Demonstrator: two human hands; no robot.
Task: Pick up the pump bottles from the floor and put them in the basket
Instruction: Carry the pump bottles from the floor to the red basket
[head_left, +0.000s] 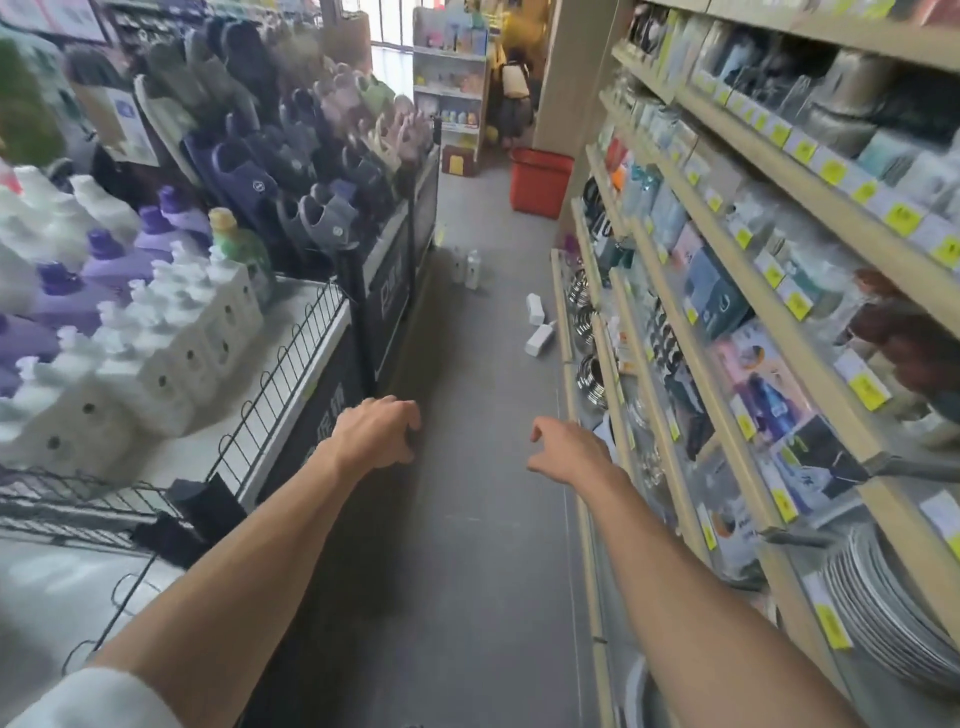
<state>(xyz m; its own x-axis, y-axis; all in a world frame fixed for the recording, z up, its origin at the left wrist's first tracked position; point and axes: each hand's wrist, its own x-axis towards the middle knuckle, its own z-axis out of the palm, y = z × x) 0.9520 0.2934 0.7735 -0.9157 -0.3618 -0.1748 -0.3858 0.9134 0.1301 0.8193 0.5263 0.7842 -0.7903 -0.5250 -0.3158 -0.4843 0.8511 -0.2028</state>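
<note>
Progress: seems not begun, all bottles left to collect | upright pump bottles (471, 270) at frame centre, fallen pump bottles (540, 339) just right of centre, all on floor (467, 519) | red basket (540, 182) upper centre, well apart | left hand (376, 431), right hand (569, 449) loosely curled, holding nothing

No word or number reads cleanly, as the view is blurred. The yellow price tags (901, 217) along the shelf edges on the right bear dark print too smeared to make out. The black front panel (388, 291) of the slipper stand carries large pale characters, possibly Chinese, but they are illegible. A dark slipper (258, 184) shows a small round white emblem with no clear letters. The white hanging sign (127, 122) shows only a blue mark. Any labels on the pump bottles (470, 267) on the floor are too small to read.
</note>
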